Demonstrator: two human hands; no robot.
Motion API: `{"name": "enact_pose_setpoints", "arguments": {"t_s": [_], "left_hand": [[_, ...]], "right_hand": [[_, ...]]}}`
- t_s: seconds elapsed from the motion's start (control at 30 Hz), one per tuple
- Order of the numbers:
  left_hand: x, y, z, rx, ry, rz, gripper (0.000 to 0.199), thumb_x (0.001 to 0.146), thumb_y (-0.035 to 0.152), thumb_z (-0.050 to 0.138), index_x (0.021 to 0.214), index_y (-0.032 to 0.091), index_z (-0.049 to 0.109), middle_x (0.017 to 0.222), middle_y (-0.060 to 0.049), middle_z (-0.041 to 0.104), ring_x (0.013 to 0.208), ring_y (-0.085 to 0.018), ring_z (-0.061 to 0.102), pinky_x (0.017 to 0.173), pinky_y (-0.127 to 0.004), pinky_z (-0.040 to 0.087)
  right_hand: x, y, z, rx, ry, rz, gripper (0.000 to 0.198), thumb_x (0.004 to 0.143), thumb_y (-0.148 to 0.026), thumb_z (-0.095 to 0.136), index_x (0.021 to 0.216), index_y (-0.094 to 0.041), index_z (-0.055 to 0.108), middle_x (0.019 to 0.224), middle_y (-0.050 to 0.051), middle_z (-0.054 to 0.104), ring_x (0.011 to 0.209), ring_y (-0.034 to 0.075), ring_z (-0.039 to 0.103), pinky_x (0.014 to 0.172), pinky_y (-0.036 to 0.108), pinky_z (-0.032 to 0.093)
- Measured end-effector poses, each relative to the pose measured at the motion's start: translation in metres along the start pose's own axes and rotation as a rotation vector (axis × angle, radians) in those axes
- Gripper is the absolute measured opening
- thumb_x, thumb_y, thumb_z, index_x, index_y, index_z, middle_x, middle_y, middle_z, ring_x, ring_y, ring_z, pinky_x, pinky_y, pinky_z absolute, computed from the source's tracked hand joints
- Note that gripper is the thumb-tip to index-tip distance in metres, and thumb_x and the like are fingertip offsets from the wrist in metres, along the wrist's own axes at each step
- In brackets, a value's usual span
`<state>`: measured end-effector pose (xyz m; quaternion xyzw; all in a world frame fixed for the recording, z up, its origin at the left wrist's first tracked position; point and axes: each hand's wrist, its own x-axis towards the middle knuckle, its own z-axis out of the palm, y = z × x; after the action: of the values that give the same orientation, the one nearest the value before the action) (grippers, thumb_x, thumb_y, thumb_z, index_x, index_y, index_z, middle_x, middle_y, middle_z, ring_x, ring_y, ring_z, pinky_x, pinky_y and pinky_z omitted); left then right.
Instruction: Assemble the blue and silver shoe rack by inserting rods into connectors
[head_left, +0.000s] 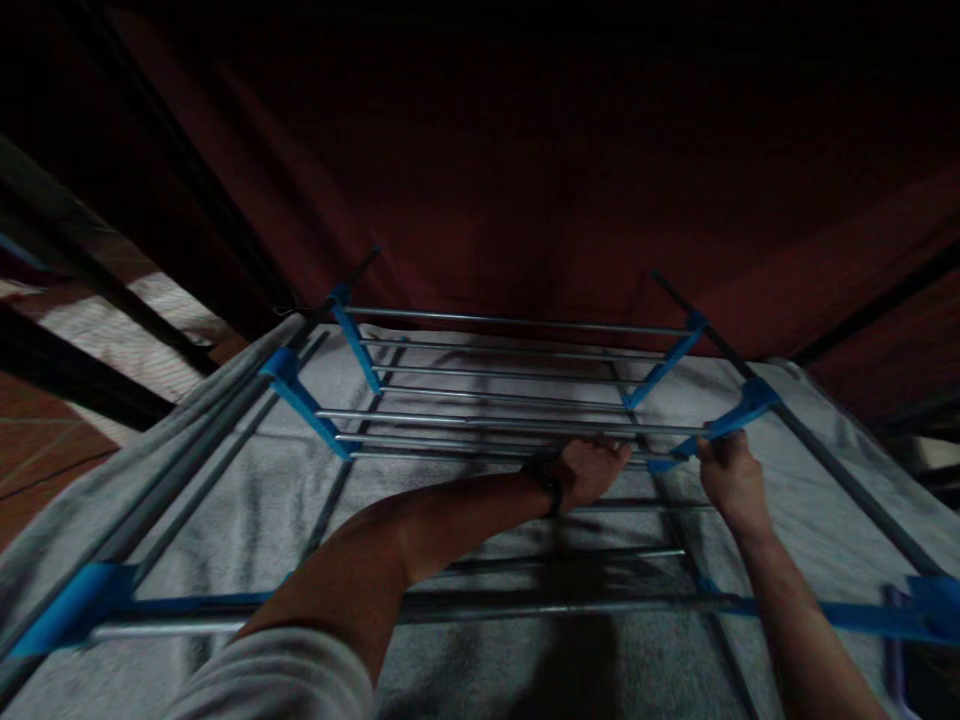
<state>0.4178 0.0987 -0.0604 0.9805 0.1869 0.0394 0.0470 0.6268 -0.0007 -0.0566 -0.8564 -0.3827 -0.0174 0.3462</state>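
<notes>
A rack [465,421] of thin grey metal rods joined by blue plastic brackets lies on a grey cloth. My left hand [595,471], with a dark band at the wrist, reaches across the middle and is closed on a metal rod near its right end. At the right side, my right hand [736,482] grips a blue bracket [721,422] from below, its thumb near the rod ends. Part of what lies under my fingers is hidden. One loose-ended rod [645,553] shows nearer to me, below my left hand.
The grey cloth [442,665] spreads beneath the rack. Behind it hangs a dark red curtain [525,220]. Dark poles [75,370] stand at the left, above a tiled floor [37,440]. A dark object with a purple edge [894,650] sits at the lower right.
</notes>
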Motion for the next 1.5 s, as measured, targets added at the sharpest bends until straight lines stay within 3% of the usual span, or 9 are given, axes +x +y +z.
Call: {"name": "enact_pose_setpoints", "arguments": {"t_s": [0.33,0.43,0.6,0.73,1.0,1.13,1.3,1.5], "left_hand": [[-0.003,-0.004,-0.013,-0.119,-0.043,0.0,0.041,0.092,0.004,0.036,0.127,0.015,0.054,0.115,-0.015,0.069,0.102,-0.025,0.07,0.084,-0.037,0.056],[-0.002,-0.005,-0.018,-0.14,-0.057,-0.003,0.038,0.092,0.004,0.034,0.123,0.015,0.054,0.112,-0.014,0.07,0.098,-0.025,0.071,0.081,-0.037,0.056],[0.002,-0.005,-0.02,-0.156,-0.057,-0.022,0.032,0.1,0.018,0.035,0.127,0.018,0.054,0.11,-0.013,0.07,0.094,-0.025,0.072,0.078,-0.036,0.056],[0.004,-0.004,-0.018,-0.17,-0.034,-0.054,0.04,0.105,0.031,0.03,0.139,0.025,0.05,0.109,-0.011,0.072,0.095,-0.025,0.072,0.079,-0.036,0.055],[0.008,-0.01,-0.014,-0.196,-0.091,-0.004,0.045,0.102,0.017,0.029,0.14,0.025,0.05,0.117,-0.012,0.069,0.102,-0.024,0.07,0.083,-0.035,0.055],[0.009,-0.007,-0.017,-0.176,-0.106,0.005,0.045,0.098,0.008,0.029,0.135,0.021,0.05,0.121,-0.011,0.068,0.107,-0.024,0.068,0.087,-0.036,0.054],[0.01,0.003,-0.031,-0.159,-0.137,0.01,0.037,0.094,0.004,0.032,0.121,0.013,0.055,0.122,-0.013,0.067,0.113,-0.024,0.065,0.094,-0.036,0.053],[0.028,0.019,-0.026,-0.198,-0.086,-0.035,0.038,0.09,0.005,0.041,0.124,0.013,0.055,0.125,-0.013,0.066,0.115,-0.025,0.064,0.096,-0.035,0.053]], "right_hand": [[-0.003,-0.012,0.0,0.078,-0.01,-0.018,0.023,0.087,-0.042,0.043,0.099,-0.023,0.048,0.074,0.005,0.062,0.07,0.023,0.059,0.063,0.031,0.038],[-0.002,-0.012,0.001,0.085,-0.015,-0.02,0.024,0.088,-0.042,0.042,0.101,-0.023,0.048,0.075,0.006,0.063,0.072,0.024,0.061,0.064,0.031,0.04],[-0.002,-0.011,0.003,0.114,-0.011,0.0,0.027,0.088,-0.044,0.042,0.102,-0.023,0.049,0.078,0.007,0.065,0.074,0.025,0.063,0.067,0.033,0.043],[-0.009,-0.002,0.011,0.186,-0.077,-0.016,0.024,0.086,-0.039,0.045,0.102,-0.023,0.054,0.081,0.006,0.068,0.077,0.023,0.065,0.073,0.034,0.048],[-0.018,0.016,0.026,0.549,-0.183,-0.016,0.033,0.078,-0.029,0.055,0.11,-0.024,0.053,0.108,0.007,0.071,0.103,0.023,0.067,0.092,0.038,0.053],[-0.018,0.011,0.026,0.648,-0.216,-0.006,0.038,0.073,-0.032,0.064,0.108,-0.024,0.052,0.11,0.007,0.071,0.098,0.022,0.069,0.085,0.035,0.056],[-0.018,0.006,0.024,0.64,-0.194,-0.012,0.036,0.073,-0.031,0.066,0.107,-0.024,0.055,0.104,0.005,0.072,0.092,0.021,0.07,0.083,0.034,0.057],[-0.016,0.005,0.024,0.525,-0.161,0.018,0.031,0.073,-0.031,0.062,0.103,-0.024,0.058,0.097,0.004,0.074,0.089,0.021,0.07,0.079,0.032,0.055]]}}
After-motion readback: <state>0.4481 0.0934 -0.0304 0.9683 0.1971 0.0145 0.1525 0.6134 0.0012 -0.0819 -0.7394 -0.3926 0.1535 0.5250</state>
